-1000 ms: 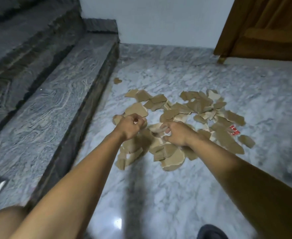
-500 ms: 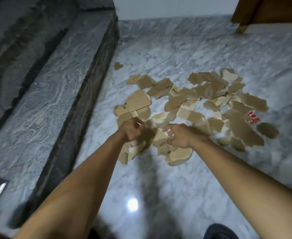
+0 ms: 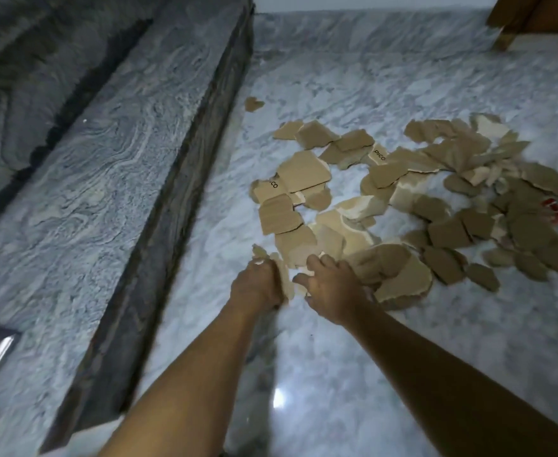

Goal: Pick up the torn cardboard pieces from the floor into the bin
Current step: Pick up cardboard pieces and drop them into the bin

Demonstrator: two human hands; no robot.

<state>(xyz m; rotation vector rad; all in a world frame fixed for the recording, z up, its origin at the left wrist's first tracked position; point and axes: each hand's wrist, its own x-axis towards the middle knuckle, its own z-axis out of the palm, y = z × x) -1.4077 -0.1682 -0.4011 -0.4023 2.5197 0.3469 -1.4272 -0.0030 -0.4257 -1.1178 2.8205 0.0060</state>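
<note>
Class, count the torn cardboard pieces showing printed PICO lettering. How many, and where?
2. The first PICO piece lies at the far middle of the pile; the second PICO piece at its left edge, partly under a larger piece. Overlaps may hide more.

Matt brown cardboard pieces (image 3: 307,174) with rough torn edges lie on a glossy, smooth grey-veined marble floor (image 3: 353,374).

The torn brown cardboard pieces (image 3: 307,174) lie flat, scattered and overlapping on the marble floor (image 3: 402,341). Two show black "PICO" lettering. One small scrap (image 3: 253,103) lies apart beside the step (image 3: 112,179).
</note>
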